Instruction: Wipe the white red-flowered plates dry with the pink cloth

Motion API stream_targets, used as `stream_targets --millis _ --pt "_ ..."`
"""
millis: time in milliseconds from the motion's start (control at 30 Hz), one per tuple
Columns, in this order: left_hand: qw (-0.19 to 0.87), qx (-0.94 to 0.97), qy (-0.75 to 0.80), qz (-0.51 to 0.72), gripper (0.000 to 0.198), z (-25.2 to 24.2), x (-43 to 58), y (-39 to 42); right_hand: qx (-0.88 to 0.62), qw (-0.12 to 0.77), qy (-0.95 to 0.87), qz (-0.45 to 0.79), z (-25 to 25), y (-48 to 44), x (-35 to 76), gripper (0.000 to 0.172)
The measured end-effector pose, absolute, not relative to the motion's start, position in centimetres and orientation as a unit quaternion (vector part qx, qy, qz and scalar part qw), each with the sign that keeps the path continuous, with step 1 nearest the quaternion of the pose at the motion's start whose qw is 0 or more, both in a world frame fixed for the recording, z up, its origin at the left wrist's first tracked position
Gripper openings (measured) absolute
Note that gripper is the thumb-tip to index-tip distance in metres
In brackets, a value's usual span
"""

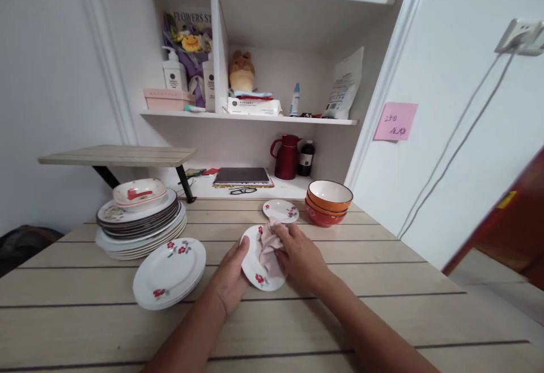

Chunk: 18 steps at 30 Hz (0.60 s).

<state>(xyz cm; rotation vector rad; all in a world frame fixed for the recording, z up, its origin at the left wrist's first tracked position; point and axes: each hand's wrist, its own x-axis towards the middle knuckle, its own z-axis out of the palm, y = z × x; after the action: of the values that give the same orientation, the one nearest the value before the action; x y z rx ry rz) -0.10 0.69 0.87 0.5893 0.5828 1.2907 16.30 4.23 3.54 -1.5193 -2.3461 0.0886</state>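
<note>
My left hand [233, 275] grips the left rim of a small white plate [252, 257] with red flowers, its thumb lying over the edge. The plate is tilted toward me above the table. In my right hand [301, 251] is a bunched pale pink cloth [270, 248], pressed against the plate's face. Behind them a second small flowered plate [278, 211] lies flat on the table. To the left of my left hand sits a short stack of larger white flowered plates [174, 274]. The fingers under the held plate are hidden.
A tall stack of plates [142, 228] topped by shallow dishes [139, 191] stands at the left, near a small raised wooden stand [119, 156]. Nested bowls [327, 203] are at the back right. Behind the table are a laptop [242, 175], glasses [242, 190] and a red jug [287, 157].
</note>
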Motion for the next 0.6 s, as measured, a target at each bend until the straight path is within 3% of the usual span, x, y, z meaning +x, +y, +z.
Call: stream_targets --millis 233,367,467,533,600 --pt "0.692 0.223 0.275 0.629 0.053 0.8 -0.7 1.0 -0.462 0.132 -0.873 0.082 3.7 1.3 14.6 0.054" --pt "0.691 0.223 0.297 0.620 0.054 1.2 -0.8 0.8 -0.353 0.218 -0.899 0.142 3.4 1.1 13.1 0.061" --pt "0.695 0.276 0.276 0.604 0.052 1.5 -0.6 0.6 -0.361 0.306 -0.869 0.144 2.9 2.2 13.3 0.060" --pt "0.685 0.308 0.279 0.599 0.052 1.4 -0.5 0.6 -0.359 0.326 -0.849 0.209 3.1 2.7 14.1 0.062" --pt "0.667 0.307 0.300 0.609 0.055 1.1 -0.6 0.7 -0.306 0.307 -0.827 0.359 3.9 2.9 15.3 0.074"
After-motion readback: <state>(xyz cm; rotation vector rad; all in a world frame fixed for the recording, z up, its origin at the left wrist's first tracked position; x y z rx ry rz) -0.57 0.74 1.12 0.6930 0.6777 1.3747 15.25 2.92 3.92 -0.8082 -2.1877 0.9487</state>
